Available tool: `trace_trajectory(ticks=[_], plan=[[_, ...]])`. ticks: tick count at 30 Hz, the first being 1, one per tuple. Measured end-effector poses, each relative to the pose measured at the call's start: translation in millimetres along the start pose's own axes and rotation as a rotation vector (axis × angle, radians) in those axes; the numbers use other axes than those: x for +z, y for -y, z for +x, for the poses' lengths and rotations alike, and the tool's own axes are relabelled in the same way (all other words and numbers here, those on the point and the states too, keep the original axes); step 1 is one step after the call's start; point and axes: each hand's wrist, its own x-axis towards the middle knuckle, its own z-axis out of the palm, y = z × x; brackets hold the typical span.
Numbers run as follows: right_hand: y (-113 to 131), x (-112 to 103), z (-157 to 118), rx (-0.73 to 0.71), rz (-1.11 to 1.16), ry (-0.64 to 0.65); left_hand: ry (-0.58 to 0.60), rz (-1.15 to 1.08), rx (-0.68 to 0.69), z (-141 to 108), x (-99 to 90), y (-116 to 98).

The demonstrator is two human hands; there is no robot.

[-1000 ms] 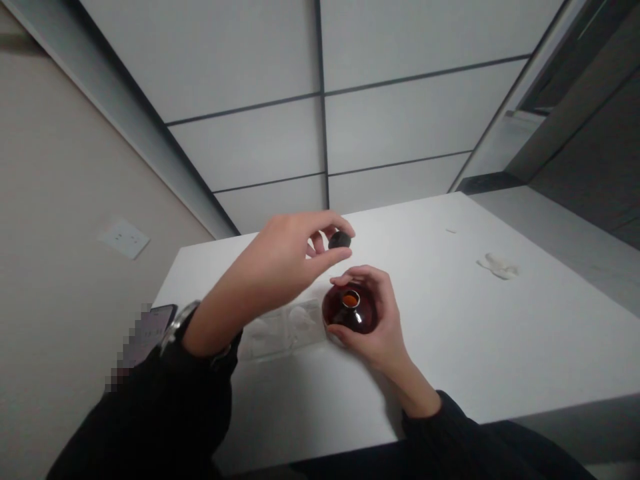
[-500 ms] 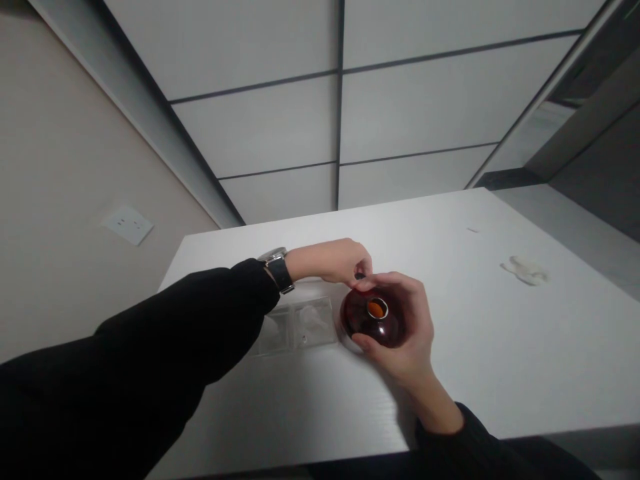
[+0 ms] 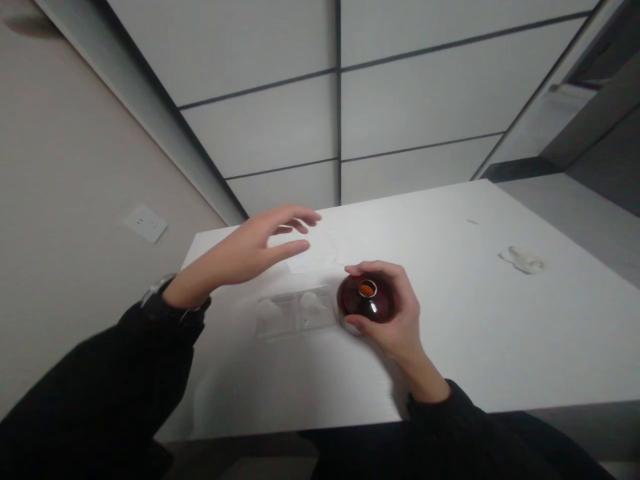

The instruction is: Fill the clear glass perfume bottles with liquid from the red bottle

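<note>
A round, dark red glossy bottle [image 3: 370, 308] with a ringed opening, orange inside, stands on the white table [image 3: 480, 320]. My right hand [image 3: 400, 307] is wrapped round its right side, thumb in front and fingers behind. My left hand [image 3: 265, 247] hovers over the back left of the table, fingers apart and holding nothing. Below it lies a clear plastic case [image 3: 295, 313] with two compartments, each with a pale translucent item inside, just left of the bottle. A thin white sheet [image 3: 313, 257] lies behind the case, near my left fingertips.
A crumpled whitish piece [image 3: 523, 259] lies at the right of the table, with a small sliver [image 3: 472, 221] farther back. Beyond the back edge are white panelled doors [image 3: 280, 120]. A wall socket [image 3: 146, 223] is at the left.
My left hand has moved left, away from the bottle, and its fingers have opened. The white sheet behind the case now shows. My right hand still holds the bottle.
</note>
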Motion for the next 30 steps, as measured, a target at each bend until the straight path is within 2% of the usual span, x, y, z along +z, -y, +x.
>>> trace_trajectory(ticks=[2,4,5,7,9,10,12,14,15,17,20,22,25,28,30], plan=[[-4,-5,2,-0.024,0.006,0.030,-0.273,-0.178,-0.034,-48,0.0,19],[-2,-11,6,-0.130,-0.021,0.013,-0.505,-0.334,-0.032,-93,16.8,44],[3,-13,8,-0.216,-0.059,-0.034,-0.570,-0.391,-0.045,-112,30.1,56],[21,-11,8,-0.410,-0.182,-0.155,-0.580,-0.489,-0.112,-138,60.7,74],[47,3,-1,-0.538,-0.299,-0.223,-0.485,-0.560,-0.153,-149,88.8,81],[59,14,-9,-0.560,-0.302,-0.209,-0.444,-0.566,-0.156,-150,99.4,81],[76,42,-30,-0.426,-0.248,-0.051,-0.378,-0.533,-0.152,-146,112.6,77],[79,70,-50,-0.114,-0.211,0.174,-0.350,-0.470,-0.147,-141,117.2,70],[75,81,-57,0.005,-0.190,0.234,-0.349,-0.443,-0.139,-139,117.8,68],[63,96,-67,0.198,-0.175,0.306,-0.355,-0.414,-0.112,-136,117.9,63],[45,102,-70,0.406,-0.174,0.388,-0.366,-0.414,-0.080,-135,118.9,61],[38,101,-70,0.473,-0.197,0.445,-0.363,-0.423,-0.083,-136,120.1,60],[31,102,-70,0.470,-0.252,0.486,-0.357,-0.428,-0.079,-136,122.1,60],[24,105,-74,0.447,-0.262,0.477,-0.395,-0.448,-0.075,-136,124.7,61],[20,108,-79,0.415,-0.243,0.420,-0.435,-0.480,-0.095,-135,126.4,61]])
